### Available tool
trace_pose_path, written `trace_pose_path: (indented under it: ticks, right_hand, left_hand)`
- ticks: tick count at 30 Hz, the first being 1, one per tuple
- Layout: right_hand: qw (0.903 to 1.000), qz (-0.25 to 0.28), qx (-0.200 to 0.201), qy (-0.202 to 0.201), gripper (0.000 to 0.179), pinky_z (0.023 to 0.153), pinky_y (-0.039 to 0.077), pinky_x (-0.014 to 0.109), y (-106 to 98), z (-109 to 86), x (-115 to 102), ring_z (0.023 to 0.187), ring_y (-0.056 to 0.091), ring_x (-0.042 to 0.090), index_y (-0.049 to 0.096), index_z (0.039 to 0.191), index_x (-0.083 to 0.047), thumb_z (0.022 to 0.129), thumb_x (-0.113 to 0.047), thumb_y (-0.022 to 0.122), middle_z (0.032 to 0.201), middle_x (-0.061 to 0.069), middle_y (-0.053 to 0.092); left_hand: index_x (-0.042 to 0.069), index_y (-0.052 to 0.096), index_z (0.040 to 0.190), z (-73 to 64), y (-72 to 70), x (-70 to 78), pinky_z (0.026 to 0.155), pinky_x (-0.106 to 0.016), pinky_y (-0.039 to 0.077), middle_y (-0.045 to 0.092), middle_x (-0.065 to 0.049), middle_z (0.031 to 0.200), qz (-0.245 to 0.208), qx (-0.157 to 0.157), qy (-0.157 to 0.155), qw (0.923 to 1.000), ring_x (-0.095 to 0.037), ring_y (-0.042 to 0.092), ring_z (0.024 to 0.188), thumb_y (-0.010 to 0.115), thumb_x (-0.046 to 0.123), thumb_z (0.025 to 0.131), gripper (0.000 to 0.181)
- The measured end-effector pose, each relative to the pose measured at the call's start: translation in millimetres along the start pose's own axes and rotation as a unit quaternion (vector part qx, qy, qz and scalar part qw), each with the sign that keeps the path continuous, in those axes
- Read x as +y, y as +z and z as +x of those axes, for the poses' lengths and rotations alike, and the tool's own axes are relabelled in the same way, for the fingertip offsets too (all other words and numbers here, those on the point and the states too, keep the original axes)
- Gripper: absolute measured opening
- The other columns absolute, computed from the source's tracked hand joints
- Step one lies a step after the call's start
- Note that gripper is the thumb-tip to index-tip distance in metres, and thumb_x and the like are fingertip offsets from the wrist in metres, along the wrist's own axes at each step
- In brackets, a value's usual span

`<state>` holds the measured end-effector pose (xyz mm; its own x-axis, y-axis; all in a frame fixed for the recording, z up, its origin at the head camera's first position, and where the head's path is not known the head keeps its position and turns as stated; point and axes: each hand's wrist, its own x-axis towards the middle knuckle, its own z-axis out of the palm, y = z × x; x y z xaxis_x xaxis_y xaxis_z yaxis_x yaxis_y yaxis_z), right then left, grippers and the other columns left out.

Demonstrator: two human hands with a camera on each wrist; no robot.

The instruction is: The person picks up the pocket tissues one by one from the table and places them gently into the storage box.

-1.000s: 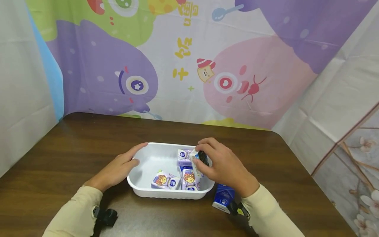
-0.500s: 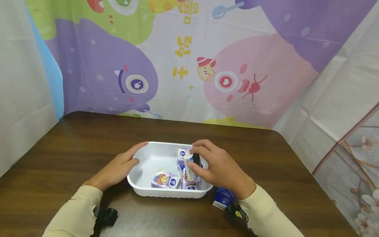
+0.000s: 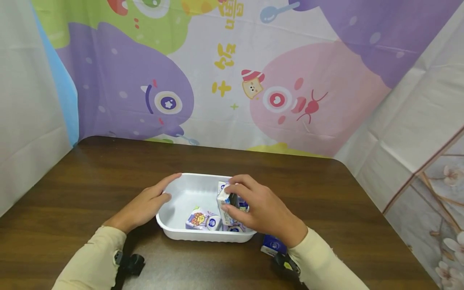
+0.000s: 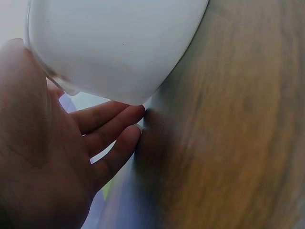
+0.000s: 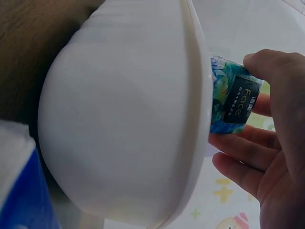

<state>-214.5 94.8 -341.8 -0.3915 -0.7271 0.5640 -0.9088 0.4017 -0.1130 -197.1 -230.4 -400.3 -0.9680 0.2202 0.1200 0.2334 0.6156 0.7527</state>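
In the head view my left hand (image 3: 143, 207) grips the left end of a white plastic tub (image 3: 185, 197), its thumb over the rim. The left wrist view shows the other fingers below the outer wall (image 4: 114, 52). My right hand (image 3: 266, 207) pinches a small tissue pack (image 5: 231, 98) between thumb and fingers, inside the tub's right end. That pack has a blue-green print and a black "Face" label; it stands tilted over other packs. A purple-and-white tissue pack (image 3: 203, 220) with a cartoon print lies at the front of the tub. More packs sit partly hidden under my right hand.
A dark blue tissue pack (image 3: 272, 245) stands on the brown wooden table (image 3: 203, 266), just outside the tub's front right corner and near my right wrist. A printed cartoon curtain (image 3: 217, 121) hangs behind the table. Black wrist straps (image 3: 132, 265) sit at both sleeves.
My right hand has moved left over the tub with the tissue pack, which now sits further left and lower. My left hand keeps its place on the tub.
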Motion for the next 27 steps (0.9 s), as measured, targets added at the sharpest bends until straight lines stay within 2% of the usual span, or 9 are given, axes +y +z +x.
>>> trace_pose_path:
  ticks: [4,13,20,27]
  right_hand:
    - [0.9999,-0.005,0.002,-0.01,0.034,0.088,0.055,0.027,3.4,0.5,-1.5,0.1,0.064,0.014,0.068,0.116,-0.013,0.092,-0.037,0.074,0.126,0.007,0.06]
    - [0.9977,-0.014,0.026,-0.061,0.035,0.091,0.053,0.03,10.5,1.2,-5.4,0.111,0.061,0.018,0.066,0.114,-0.011,0.093,-0.037,0.074,0.127,0.008,0.06]
    - [0.9969,-0.01,0.022,-0.074,0.036,0.092,0.052,0.028,15.4,1.4,-7.9,0.111,0.061,0.017,0.066,0.115,-0.011,0.092,-0.038,0.074,0.128,0.008,0.059]
    - [0.9949,-0.007,0.024,-0.098,0.035,0.095,0.051,0.029,22.0,1.9,-9.7,0.11,0.062,0.019,0.068,0.115,-0.011,0.092,-0.036,0.075,0.127,0.008,0.06]
  left_hand:
    - [0.026,0.032,0.159,-0.5,0.1,-0.1,0.108,-0.064,0.032,0.037,-0.014,0.158,0.0,0.001,-0.002,1.0,-0.039,0.041,0.138,0.045,0.016,0.104,0.057]
    - [0.028,0.032,0.158,-0.4,0.1,0.2,0.109,-0.064,0.031,0.036,-0.014,0.158,0.001,0.002,0.001,1.0,-0.039,0.039,0.14,0.044,0.018,0.105,0.056]
    - [0.024,0.032,0.158,-0.3,0.5,0.7,0.109,-0.064,0.031,0.036,-0.015,0.158,-0.002,0.002,0.002,1.0,-0.039,0.039,0.139,0.044,0.015,0.104,0.057]
    - [0.028,0.032,0.158,-0.7,0.3,-0.4,0.107,-0.063,0.034,0.038,-0.015,0.157,-0.001,0.001,0.0,1.0,-0.039,0.042,0.138,0.045,0.016,0.104,0.056]
